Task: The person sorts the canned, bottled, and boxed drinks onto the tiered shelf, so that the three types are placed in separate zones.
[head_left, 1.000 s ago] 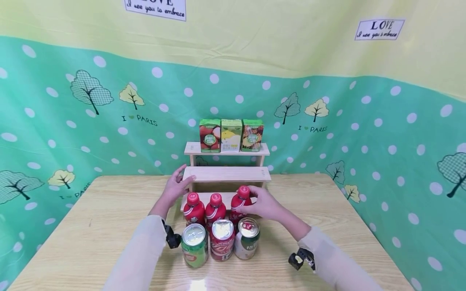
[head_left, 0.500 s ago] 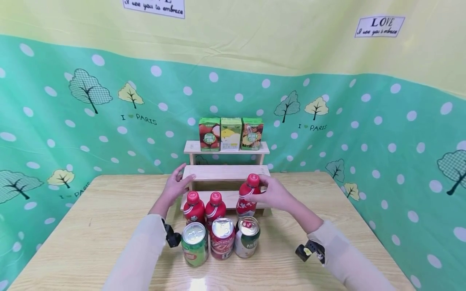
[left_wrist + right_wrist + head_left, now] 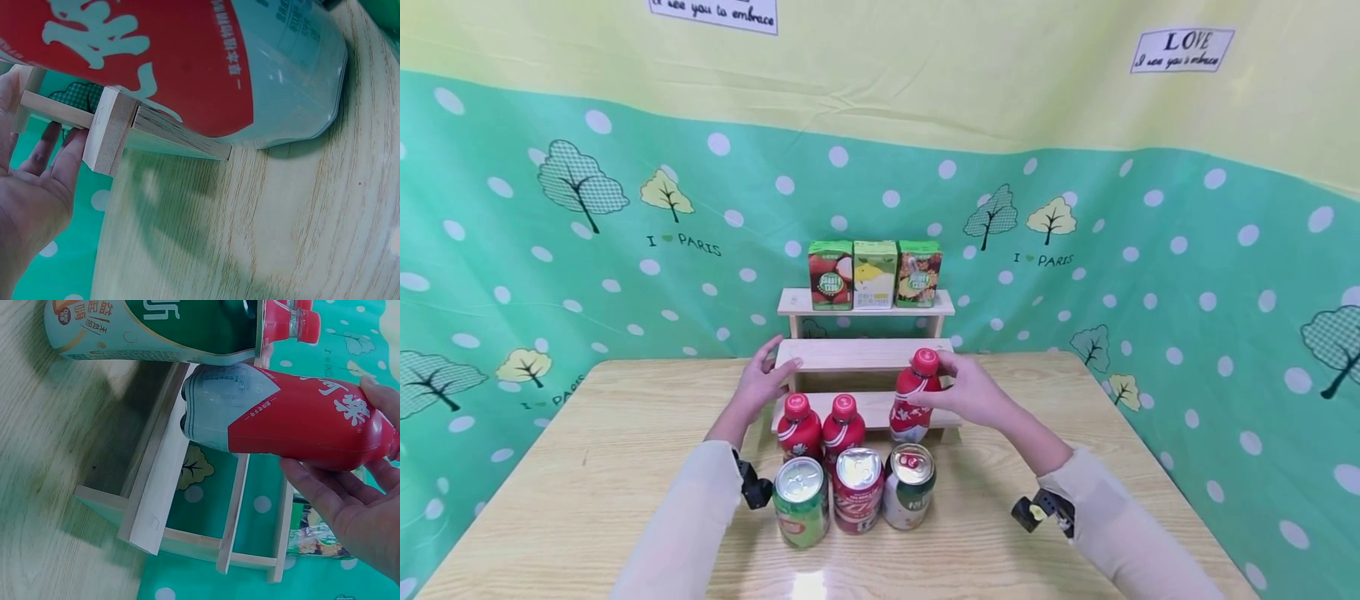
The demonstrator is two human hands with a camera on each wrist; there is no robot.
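Observation:
My right hand [image 3: 973, 392] holds a red plastic drink bottle [image 3: 917, 398] by its upper part, thumb on one side and fingers on the other. The bottle is upright, its clear base right at the bottom step's right end. In the right wrist view, this bottle [image 3: 294, 419] overlaps the step's edge. My left hand [image 3: 758, 390] grips the left end of the three-step wooden shelf [image 3: 842, 354] at its middle step, thumb in front and fingers behind. Two matching red bottles, one left [image 3: 799, 429] and one right [image 3: 843, 429], stand before the shelf.
A green can [image 3: 801, 508], a red can [image 3: 858, 492] and a white-and-green can [image 3: 910, 492] stand in a row in front of the bottles. Three juice cartons [image 3: 874, 275] stand on the top step. Patterned cloth [image 3: 880, 192] hangs behind the table [image 3: 647, 450].
My right hand has lifted the right-hand red bottle from the row and moved it up, forward and right to the bottom step. The left hand has stayed on the shelf.

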